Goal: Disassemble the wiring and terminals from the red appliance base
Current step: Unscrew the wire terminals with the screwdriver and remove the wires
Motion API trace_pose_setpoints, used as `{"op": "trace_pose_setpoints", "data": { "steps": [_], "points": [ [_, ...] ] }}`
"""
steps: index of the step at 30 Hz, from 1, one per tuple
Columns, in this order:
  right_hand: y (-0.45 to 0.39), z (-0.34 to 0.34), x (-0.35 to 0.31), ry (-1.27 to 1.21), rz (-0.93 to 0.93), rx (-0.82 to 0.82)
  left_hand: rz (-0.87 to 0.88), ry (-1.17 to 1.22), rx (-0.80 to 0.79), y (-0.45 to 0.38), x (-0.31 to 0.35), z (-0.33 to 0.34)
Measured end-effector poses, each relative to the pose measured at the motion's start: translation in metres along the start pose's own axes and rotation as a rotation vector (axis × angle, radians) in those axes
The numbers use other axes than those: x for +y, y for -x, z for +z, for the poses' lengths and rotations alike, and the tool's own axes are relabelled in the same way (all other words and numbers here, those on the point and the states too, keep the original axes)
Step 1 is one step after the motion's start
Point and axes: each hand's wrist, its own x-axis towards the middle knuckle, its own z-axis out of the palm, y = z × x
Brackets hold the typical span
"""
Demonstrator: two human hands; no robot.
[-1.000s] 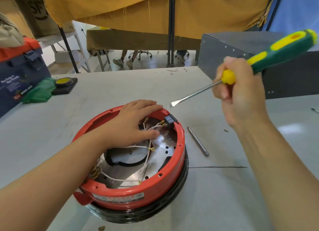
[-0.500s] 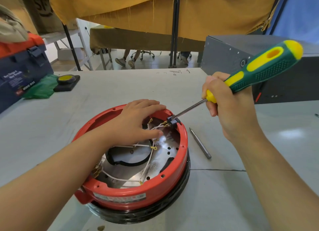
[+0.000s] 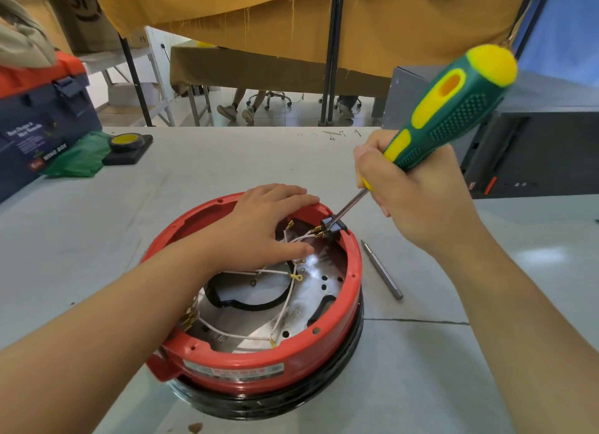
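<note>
a: status of red appliance base (image 3: 259,365)?
b: on surface (image 3: 227,161); white wires (image 3: 227,333) and black terminal block (image 3: 334,227) still fitted.
a: grip?
b: right hand (image 3: 418,193) wraps screwdriver (image 3: 450,109), tip at block; left hand (image 3: 262,229) beside it, flat, steadying the rim.

**Red, green and yellow on a pale grey bench**

The appliance base (image 3: 259,365) is bright red above a glossy black lower ring, with a silvery metal plate inside. Its wires (image 3: 227,333) are white, tipped with brass-yellow terminals (image 3: 296,277); the connector block (image 3: 334,227) on the far rim is black. The screwdriver (image 3: 450,109) handle is dark green with yellow inlays, a yellow end cap and a dotted grip pattern. At far left sit a navy toolbox (image 3: 39,132) with an orange-red lid, a green bag (image 3: 77,158) and a yellow-centred black tape roll (image 3: 126,140). The bench (image 3: 227,161) is pale grey.
</note>
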Motion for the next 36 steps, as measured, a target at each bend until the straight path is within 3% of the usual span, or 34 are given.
{"op": "trace_pose_setpoints", "data": {
  "steps": [13, 23, 36],
  "points": [
    [-0.019, 0.026, -0.024, 0.280, -0.155, -0.179, 0.031, -0.013, 0.009, -0.002, 0.000, 0.000],
    [-0.029, 0.005, -0.001, 0.059, 0.108, -0.093, 0.016, -0.023, 0.006, -0.002, -0.002, 0.002],
    [-0.030, -0.001, 0.011, -0.119, 0.180, -0.054, 0.006, 0.085, 0.067, 0.002, 0.000, 0.000]
  ]
}}
